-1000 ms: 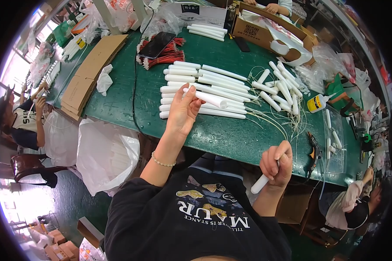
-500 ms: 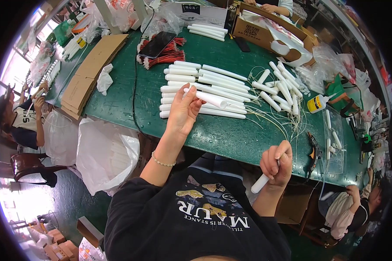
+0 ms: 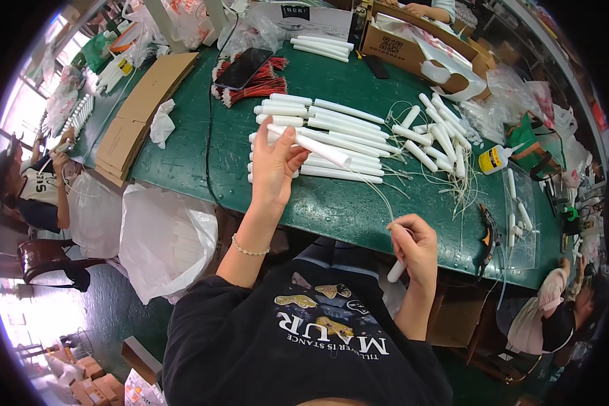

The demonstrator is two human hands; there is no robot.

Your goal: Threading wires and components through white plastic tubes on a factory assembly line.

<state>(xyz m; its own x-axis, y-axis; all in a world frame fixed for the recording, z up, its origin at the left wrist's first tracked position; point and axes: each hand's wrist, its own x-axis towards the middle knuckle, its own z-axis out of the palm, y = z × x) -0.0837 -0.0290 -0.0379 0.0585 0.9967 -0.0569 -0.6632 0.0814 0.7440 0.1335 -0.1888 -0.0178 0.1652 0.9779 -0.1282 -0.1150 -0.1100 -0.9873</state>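
My left hand (image 3: 275, 166) holds a long white tube (image 3: 322, 150) above a row of similar white tubes (image 3: 342, 180) lying side by side on the green table. From the tube's right end a thin pale cord (image 3: 380, 192) curves down to my right hand (image 3: 416, 247), which pinches it between thumb and finger. A short white cylinder (image 3: 396, 272) is tucked in the curled fingers of the same hand, its lower end sticking out over the table's front edge. Several short white cylinders (image 3: 442, 141) with thin cords lie in a loose heap to the right of the row.
Behind the row, a black phone (image 3: 245, 69) rests on red wires (image 3: 260, 89). To the right are a yellow-labelled glue bottle (image 3: 492, 160) and black-and-orange pliers (image 3: 487, 235). Flattened cardboard (image 3: 139, 118) lies left; an open carton (image 3: 402, 44) stands at the back. Other people sit at both sides.
My right hand has moved left and slightly up, closer to the long tube, and the cord bows more. My left hand has shifted slightly left with the tube, its fingers straighter.
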